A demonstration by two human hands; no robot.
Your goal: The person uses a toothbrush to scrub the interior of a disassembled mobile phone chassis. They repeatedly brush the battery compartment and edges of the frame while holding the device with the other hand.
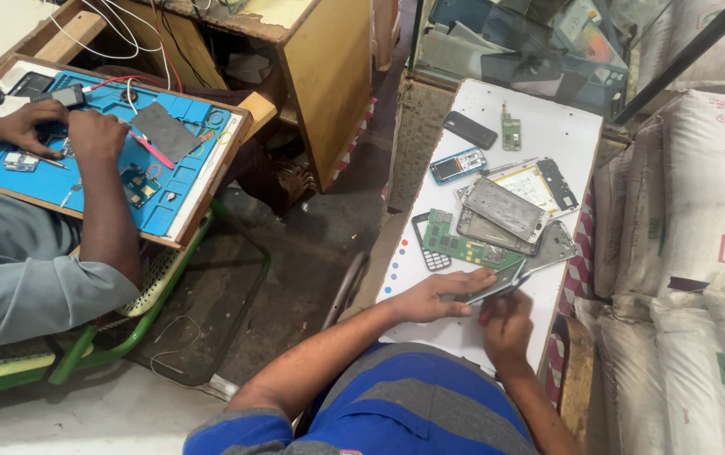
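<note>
My left hand (440,295) holds a dark, flat phone (501,281) at the near end of a white board (548,126). My right hand (507,327) is closed around a small red-handled tool, right under the phone's near edge. Just beyond the phone lie a green circuit board (462,243), a black keypad frame (428,246) and a stack of grey metal phone frames (504,209). Farther up the board are a blue small phone (458,164), a black phone (469,130) and a small green circuit strip (511,131).
To the left, another person in a grey shirt (9,270) works with both hands (68,131) on a blue repair mat (139,156) on a wooden tray. A wooden cabinet (325,76) stands between us. White sacks (699,244) are stacked on my right.
</note>
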